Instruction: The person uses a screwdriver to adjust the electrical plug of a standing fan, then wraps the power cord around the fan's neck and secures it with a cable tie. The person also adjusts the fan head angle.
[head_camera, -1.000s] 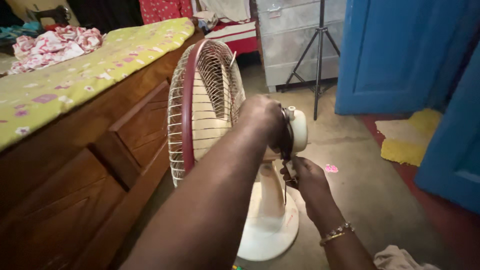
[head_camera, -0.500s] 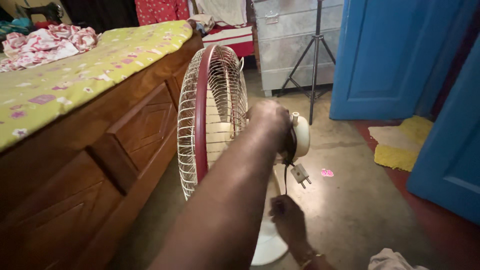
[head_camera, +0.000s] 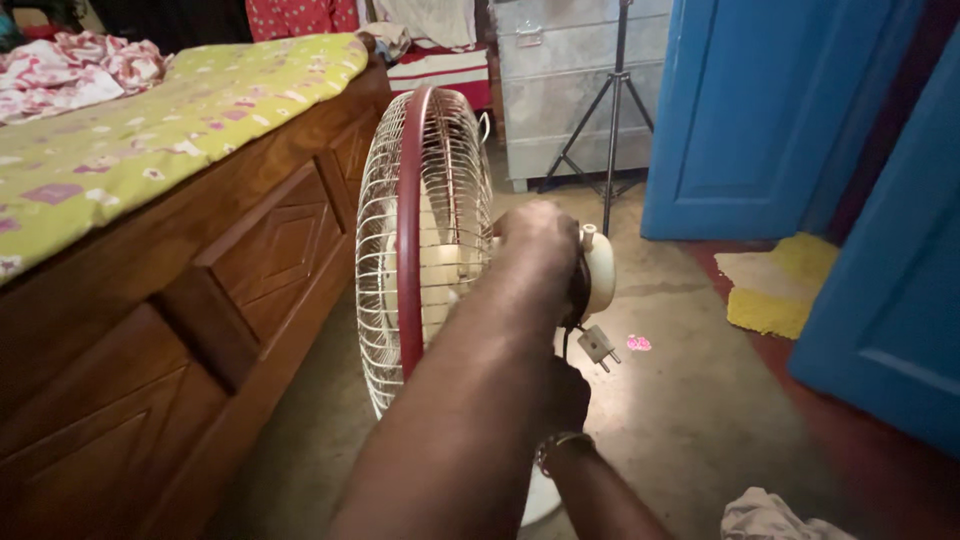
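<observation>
Fan: a cream table fan (head_camera: 440, 260) with a white wire cage and a dark red rim is standing upright on the concrete floor (head_camera: 680, 420), just beside the wooden bed (head_camera: 200, 300), its cage edge-on to the camera.
Left hand: the left hand (head_camera: 540, 250) is reaching across the middle of the view and resting on the motor housing (head_camera: 598, 270) behind the cage; its fingers are curling round the top of the housing and gripping it.
Right hand: the right hand (head_camera: 565, 395) is sitting lower, under the left forearm, near the fan's neck; a bangle (head_camera: 560, 442) is showing at the wrist. The forearm is hiding its fingers, so I cannot tell whether they are spread, closed or holding anything.
Plug: a pale two-pin plug (head_camera: 598, 347) on a dark cord is hanging just below the housing, beside the left hand and above the right.
Bed: a yellow-green flowered sheet (head_camera: 150, 140) is covering the mattress, with crumpled pink-and-white cloth (head_camera: 80, 70) at the far end.
Surroundings: a black tripod (head_camera: 610, 110) is standing in front of a grey metal trunk (head_camera: 570, 80); blue doors (head_camera: 760, 110) are filling the right side, with a yellow mat (head_camera: 780, 290) at their foot.
</observation>
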